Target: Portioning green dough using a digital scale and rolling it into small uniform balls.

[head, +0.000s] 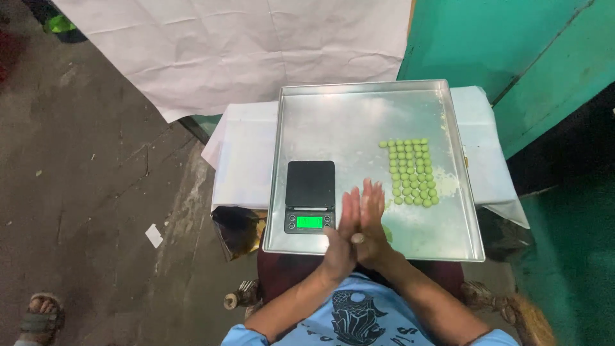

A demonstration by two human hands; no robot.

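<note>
My left hand (341, 234) and my right hand (371, 224) are pressed palm to palm over the near edge of a large metal tray (359, 109). A small pale lump (357, 238) shows between the heels of the palms. Rows of small green balls (412, 172) lie on the tray just right of my hands. A small black digital scale (310, 195) with a lit green display sits on the tray, left of my hands.
The tray rests on a white-covered surface (240, 154). A white sheet (237, 45) hangs behind it and a green wall (512, 51) stands at the right. A sandalled foot (40, 316) of another person is at the lower left on the concrete floor.
</note>
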